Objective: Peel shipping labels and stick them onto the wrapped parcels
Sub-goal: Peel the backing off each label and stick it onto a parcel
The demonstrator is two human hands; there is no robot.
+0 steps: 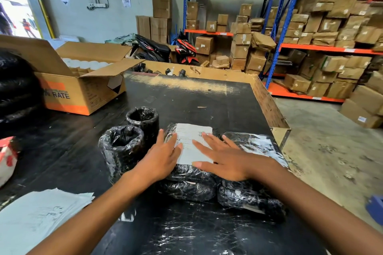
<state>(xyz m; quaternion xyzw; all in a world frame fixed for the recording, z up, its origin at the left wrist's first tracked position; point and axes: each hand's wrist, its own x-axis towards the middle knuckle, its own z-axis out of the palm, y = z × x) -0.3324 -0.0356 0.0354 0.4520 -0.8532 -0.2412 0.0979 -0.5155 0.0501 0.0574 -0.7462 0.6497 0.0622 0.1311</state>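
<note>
Right — both hands are flat on the shipping label (pixel 192 143), which lies on top of the middle wrapped parcel (pixel 186 174) on the black table (pixel 207 99). Your left hand (pixel 160 158) has fingers straight and close together, tips pressing the label's left edge. Your right hand (pixel 222 158) has fingers spread apart, palm down, covering the label's right and near side, thumb along the near edge. Neither hand grips anything.

Step in hand, by my read: smoothing the label down. Some notes:

- Wrap underneath looks crinkly and rounded, so work from the label's centre outward w/ flat fingers — pushes air out, avoids creases across the print.
- Far corners look uncovered by either hand; run a fingertip over them, esp. where the parcel curves away.
- Keep one hand still as anchor while the other sweeps, else the parcel may roll.

Nearby: two upright wrapped rolls (pixel 132 141) just left of the parcel, another wrapped parcel (pixel 252 172) touching on the right, apparently no label on top. Sheet stack (pixel 41 213) sits near-left — likely the next labels.
</note>
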